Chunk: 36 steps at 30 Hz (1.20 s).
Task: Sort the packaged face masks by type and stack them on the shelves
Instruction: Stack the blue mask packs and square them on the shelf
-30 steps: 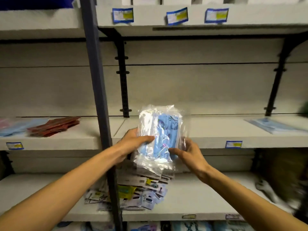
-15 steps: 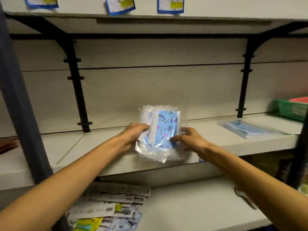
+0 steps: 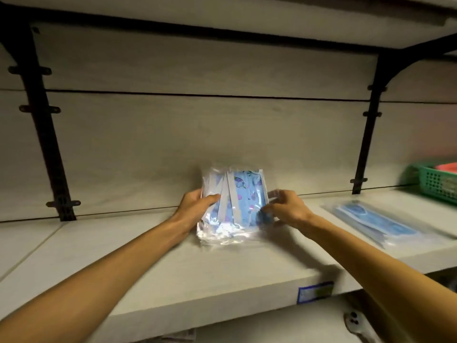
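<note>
Patterned mask packs [image 3: 237, 206] set on shelf [image 3: 173, 273], far from its near edge. Gripped at left side by left hand [image 3: 195, 206], pinched at right by right hand [image 3: 286, 209].

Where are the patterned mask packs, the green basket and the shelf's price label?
patterned mask packs [image 3: 241, 201], head view, on the printed blue front.
green basket [image 3: 436, 184], head view, on its mesh wall.
price label [image 3: 315, 292], head view, on its middle.

Two bare, sleeveless forearms, no jewellery

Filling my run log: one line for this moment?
step: placing | item: printed blue mask packs | on: shelf | left hand: holds | right hand: holds
</note>
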{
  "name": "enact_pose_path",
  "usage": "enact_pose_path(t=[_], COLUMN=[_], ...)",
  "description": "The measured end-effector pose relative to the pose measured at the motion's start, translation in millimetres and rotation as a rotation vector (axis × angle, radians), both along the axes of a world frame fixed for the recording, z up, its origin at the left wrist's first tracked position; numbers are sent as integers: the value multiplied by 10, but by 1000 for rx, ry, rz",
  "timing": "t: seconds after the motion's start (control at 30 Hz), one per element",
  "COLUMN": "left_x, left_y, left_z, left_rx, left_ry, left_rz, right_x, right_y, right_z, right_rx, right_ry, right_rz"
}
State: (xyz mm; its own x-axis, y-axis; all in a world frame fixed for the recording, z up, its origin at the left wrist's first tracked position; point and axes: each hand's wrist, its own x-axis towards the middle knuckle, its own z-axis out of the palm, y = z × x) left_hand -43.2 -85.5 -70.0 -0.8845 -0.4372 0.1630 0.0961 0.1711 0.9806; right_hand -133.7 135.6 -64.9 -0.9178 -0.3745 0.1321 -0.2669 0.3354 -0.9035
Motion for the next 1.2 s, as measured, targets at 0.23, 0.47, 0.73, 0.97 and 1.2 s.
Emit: enact_pose_path(t=[0.23, 0.47, 0.73, 0.97, 1.2], left_x=[-59, -59, -69, 5, 38], left_y=[-99, -194, -205, -197, -153], left_z=[-193, -179, -190, -185, -182], left_rx=[68, 65, 134, 147, 97], left_ry=[20, 18, -16, -38, 3], left_rz=[35, 64, 143, 17, 15], right_x=[-377, -451, -343, -292, -424], right_y=[-159, -323, -455, -356, -136], right_z=[-50, -131, -206, -118, -70], right_rx=[-303, -311, -430, -504, -611], right_ry=[-55, -143, -342, -342, -239], right_rz=[-91, 64, 138, 172, -106])
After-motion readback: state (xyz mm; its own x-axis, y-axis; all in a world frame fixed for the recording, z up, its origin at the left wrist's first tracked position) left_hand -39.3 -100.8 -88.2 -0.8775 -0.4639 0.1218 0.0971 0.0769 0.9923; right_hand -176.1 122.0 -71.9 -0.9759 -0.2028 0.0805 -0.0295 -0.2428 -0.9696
